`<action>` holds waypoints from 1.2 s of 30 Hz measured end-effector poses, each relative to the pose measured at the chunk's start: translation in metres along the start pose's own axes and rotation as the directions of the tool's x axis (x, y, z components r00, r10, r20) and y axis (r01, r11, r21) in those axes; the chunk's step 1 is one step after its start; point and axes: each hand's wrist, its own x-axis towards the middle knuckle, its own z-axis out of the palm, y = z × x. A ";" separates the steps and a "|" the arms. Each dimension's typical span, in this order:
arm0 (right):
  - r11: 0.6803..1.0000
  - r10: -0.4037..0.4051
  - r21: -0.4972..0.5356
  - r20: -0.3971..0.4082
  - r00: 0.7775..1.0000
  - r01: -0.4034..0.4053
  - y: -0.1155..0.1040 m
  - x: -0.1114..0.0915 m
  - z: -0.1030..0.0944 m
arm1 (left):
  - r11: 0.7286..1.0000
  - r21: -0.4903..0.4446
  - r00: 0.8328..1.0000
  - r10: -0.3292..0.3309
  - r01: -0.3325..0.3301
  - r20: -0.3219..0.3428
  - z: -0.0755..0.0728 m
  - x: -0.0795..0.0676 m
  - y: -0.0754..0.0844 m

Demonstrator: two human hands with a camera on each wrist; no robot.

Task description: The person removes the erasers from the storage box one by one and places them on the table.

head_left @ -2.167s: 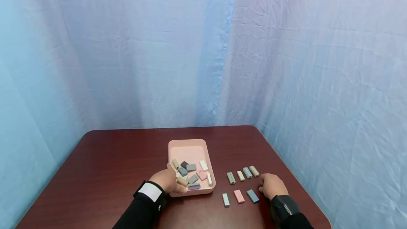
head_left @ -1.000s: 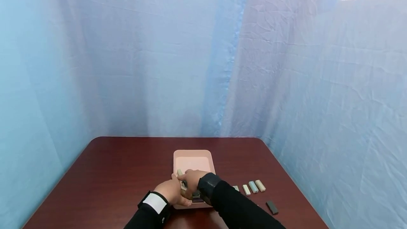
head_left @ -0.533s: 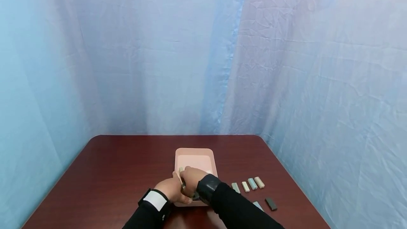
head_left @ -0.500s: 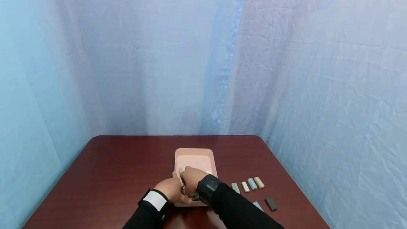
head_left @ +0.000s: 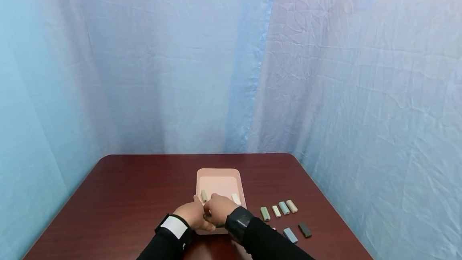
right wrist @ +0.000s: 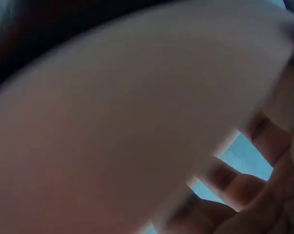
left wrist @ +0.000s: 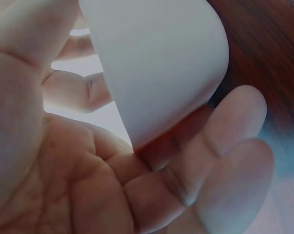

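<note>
A pale pink tray (head_left: 219, 173) stands on the dark red-brown table. My left hand (head_left: 192, 214) grips its near left corner; in the left wrist view, bent fingers (left wrist: 156, 195) lie under the tray wall (left wrist: 161, 63). My right hand (head_left: 218, 209) is inside the tray, beside the left hand, with its fingertips hidden. In the right wrist view the tray wall (right wrist: 113, 117) covers much of the picture, and bent fingers (right wrist: 239, 187) show past its edge. A green block (head_left: 203, 196) and a white block (head_left: 236, 199) show in the tray; the hands cover the other blocks.
To the right of the tray, a row holds green (head_left: 265, 214), cream (head_left: 276, 211), light blue (head_left: 284, 208) and beige blocks (head_left: 292, 206). Nearer lie a blue block (head_left: 290, 235) and a dark grey block (head_left: 304, 230). The right forearm hides part of this area. Blue curtains (head_left: 202, 71) surround the table.
My right hand has moved left from beside the loose blocks into the tray. A dark grey block now shows where that hand was. My left hand stays at the tray corner.
</note>
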 end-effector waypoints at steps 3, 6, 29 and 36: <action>0.999 -0.003 0.043 -0.063 0.998 0.005 0.001 -0.005 0.005 | 1.000 0.013 1.000 0.001 -0.001 -0.002 0.002 0.001 -0.001; 0.985 0.052 0.167 -0.091 0.994 -0.036 0.004 -0.010 0.002 | 1.000 0.013 1.000 0.007 -0.007 -0.008 0.004 0.001 -0.001; 0.844 0.385 0.469 -0.194 0.902 -0.259 0.113 -0.043 -0.024 | 0.996 0.069 0.998 -0.062 0.063 -0.015 -0.002 0.001 0.001; 0.851 0.386 0.430 -0.121 0.915 -0.302 0.131 -0.031 -0.003 | 0.996 0.073 0.999 -0.053 0.052 0.002 0.002 -0.001 0.003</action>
